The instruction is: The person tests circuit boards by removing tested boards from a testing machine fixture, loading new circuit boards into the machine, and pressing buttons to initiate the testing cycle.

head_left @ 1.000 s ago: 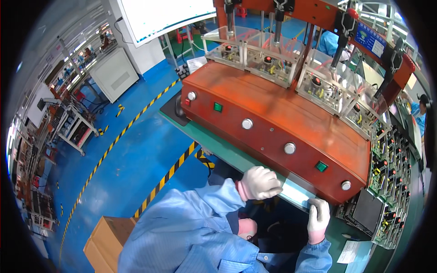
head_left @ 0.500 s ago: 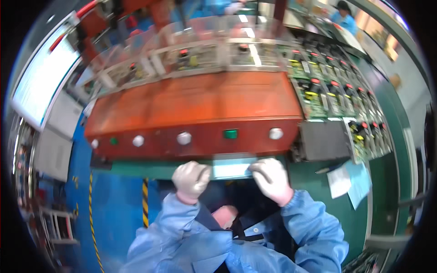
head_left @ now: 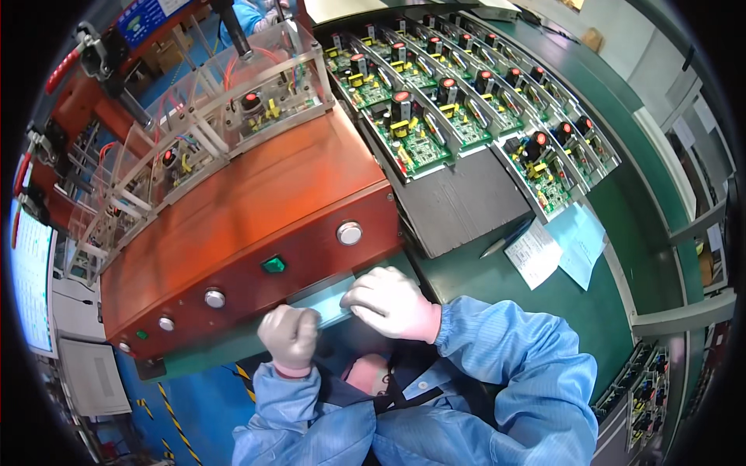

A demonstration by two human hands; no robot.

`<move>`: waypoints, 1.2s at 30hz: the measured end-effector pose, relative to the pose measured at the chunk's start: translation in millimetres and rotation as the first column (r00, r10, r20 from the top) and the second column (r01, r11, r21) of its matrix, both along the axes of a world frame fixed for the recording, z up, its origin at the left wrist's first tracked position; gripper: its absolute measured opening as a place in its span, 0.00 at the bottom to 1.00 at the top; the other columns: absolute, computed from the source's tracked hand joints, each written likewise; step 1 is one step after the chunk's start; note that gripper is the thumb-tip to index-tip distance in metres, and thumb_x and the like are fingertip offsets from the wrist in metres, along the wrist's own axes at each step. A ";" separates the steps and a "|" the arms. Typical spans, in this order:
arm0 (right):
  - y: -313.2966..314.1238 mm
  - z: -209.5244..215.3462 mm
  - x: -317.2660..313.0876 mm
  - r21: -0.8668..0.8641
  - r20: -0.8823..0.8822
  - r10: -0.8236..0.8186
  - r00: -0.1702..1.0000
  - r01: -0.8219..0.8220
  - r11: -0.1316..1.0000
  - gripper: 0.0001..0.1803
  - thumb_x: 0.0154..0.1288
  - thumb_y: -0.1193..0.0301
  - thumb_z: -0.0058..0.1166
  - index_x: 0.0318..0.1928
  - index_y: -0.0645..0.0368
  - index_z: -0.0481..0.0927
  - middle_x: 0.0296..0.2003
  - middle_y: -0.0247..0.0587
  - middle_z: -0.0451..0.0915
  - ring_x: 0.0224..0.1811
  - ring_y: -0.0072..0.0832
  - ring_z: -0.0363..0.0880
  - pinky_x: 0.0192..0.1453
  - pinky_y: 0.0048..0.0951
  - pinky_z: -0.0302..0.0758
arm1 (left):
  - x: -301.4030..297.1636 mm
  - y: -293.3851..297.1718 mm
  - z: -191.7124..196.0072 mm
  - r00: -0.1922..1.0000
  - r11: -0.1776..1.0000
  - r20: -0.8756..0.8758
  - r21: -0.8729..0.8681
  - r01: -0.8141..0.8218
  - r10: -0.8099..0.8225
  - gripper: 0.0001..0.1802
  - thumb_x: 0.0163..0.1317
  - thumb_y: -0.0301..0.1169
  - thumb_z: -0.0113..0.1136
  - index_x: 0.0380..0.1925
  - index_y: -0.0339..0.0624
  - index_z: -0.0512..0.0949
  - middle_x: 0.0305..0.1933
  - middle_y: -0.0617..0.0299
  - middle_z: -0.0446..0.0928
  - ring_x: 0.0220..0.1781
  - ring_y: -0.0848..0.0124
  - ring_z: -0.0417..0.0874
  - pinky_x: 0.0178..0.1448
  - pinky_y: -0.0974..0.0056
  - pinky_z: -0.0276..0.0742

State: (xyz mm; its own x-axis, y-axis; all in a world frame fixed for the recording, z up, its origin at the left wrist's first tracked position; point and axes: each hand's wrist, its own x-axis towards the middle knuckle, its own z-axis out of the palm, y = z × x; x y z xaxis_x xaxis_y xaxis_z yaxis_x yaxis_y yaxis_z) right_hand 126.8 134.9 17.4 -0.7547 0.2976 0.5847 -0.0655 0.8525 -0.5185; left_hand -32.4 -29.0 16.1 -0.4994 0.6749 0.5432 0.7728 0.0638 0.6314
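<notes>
My left hand (head_left: 289, 335), in a white glove, is curled into a fist at the front edge of the bench; the inside of the fist is hidden. My right hand (head_left: 388, 303), also gloved, has its fingers bent together over the right end of a light blue flat sheet (head_left: 322, 300). Whether it pinches the sheet cannot be made out. The sheet lies between both hands, against the front of a red test fixture box (head_left: 256, 221). That box carries round silver buttons (head_left: 350, 233) and a green square switch (head_left: 273, 265).
Clear-covered fixtures (head_left: 272, 97) with boards stand on the box. To the right, rows of green circuit boards (head_left: 423, 140) in metal brackets stand behind a dark grey block (head_left: 466, 198). A pen (head_left: 505, 239), white paper (head_left: 534, 253) and blue paper (head_left: 577, 245) lie beside it.
The view has swung to the right, bringing the board rows closer to the middle. Both hands remain near the blue sheet, their fingers curled as before.
</notes>
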 end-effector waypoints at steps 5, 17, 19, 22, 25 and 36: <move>-0.1 -0.4 -2.3 -0.001 -0.007 0.005 1.000 -0.005 1.000 0.06 0.64 0.70 0.59 0.40 0.50 0.85 0.39 0.32 0.83 0.41 0.32 0.79 0.50 0.31 0.73 | 6.9 8.3 -4.9 0.977 0.996 -0.214 -0.085 -0.012 -0.007 0.14 0.59 0.39 0.63 0.19 0.45 0.83 0.20 0.63 0.73 0.21 0.63 0.70 0.31 0.61 0.68; -0.2 -2.5 -0.3 -0.015 0.040 0.011 0.999 -0.010 1.000 0.05 0.64 0.69 0.58 0.40 0.49 0.85 0.39 0.31 0.83 0.41 0.32 0.79 0.50 0.32 0.73 | 8.7 11.1 -4.7 0.969 0.992 -0.247 -0.116 -0.053 0.023 0.11 0.56 0.38 0.66 0.21 0.45 0.83 0.22 0.63 0.76 0.22 0.60 0.73 0.30 0.59 0.70; -0.5 -1.9 -0.2 -0.020 0.047 0.014 0.999 -0.013 1.000 0.05 0.65 0.69 0.58 0.40 0.49 0.85 0.39 0.31 0.83 0.42 0.32 0.79 0.50 0.32 0.72 | 9.1 11.1 -4.3 0.968 0.992 -0.251 -0.111 -0.058 0.028 0.11 0.56 0.38 0.67 0.21 0.45 0.83 0.22 0.63 0.76 0.22 0.60 0.73 0.30 0.59 0.69; -1.0 -0.3 -0.5 -0.023 0.062 0.023 0.998 -0.022 0.999 0.06 0.65 0.68 0.57 0.40 0.49 0.85 0.40 0.30 0.83 0.42 0.32 0.79 0.51 0.32 0.72 | 9.4 10.6 -3.8 0.969 0.993 -0.244 -0.103 -0.059 0.032 0.14 0.59 0.40 0.65 0.20 0.43 0.82 0.21 0.62 0.75 0.21 0.60 0.71 0.31 0.60 0.69; -1.2 0.0 -1.0 -0.028 0.071 0.032 0.997 -0.030 0.999 0.06 0.65 0.68 0.57 0.41 0.49 0.85 0.40 0.31 0.83 0.42 0.33 0.79 0.51 0.32 0.72 | 8.4 9.5 -5.0 0.968 0.993 -0.248 -0.097 -0.062 0.037 0.15 0.60 0.40 0.64 0.20 0.42 0.82 0.21 0.62 0.75 0.21 0.61 0.71 0.31 0.60 0.69; -2.2 -7.9 -3.1 0.067 0.039 -0.036 0.999 0.033 0.997 0.08 0.65 0.68 0.55 0.42 0.50 0.84 0.42 0.31 0.82 0.43 0.34 0.77 0.53 0.33 0.72 | 6.0 7.1 -7.8 0.968 0.995 -0.252 -0.100 -0.019 -0.007 0.14 0.62 0.39 0.64 0.22 0.43 0.81 0.21 0.62 0.75 0.22 0.62 0.70 0.33 0.61 0.68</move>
State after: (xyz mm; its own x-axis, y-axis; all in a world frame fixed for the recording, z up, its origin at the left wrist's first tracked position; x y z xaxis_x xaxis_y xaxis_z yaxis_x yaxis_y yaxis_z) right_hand 123.7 132.8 9.5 -0.7679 0.2854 0.5735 -0.0161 0.8864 -0.4627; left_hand -26.3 -21.8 8.2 -0.3595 0.7299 0.5815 0.9055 0.1223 0.4063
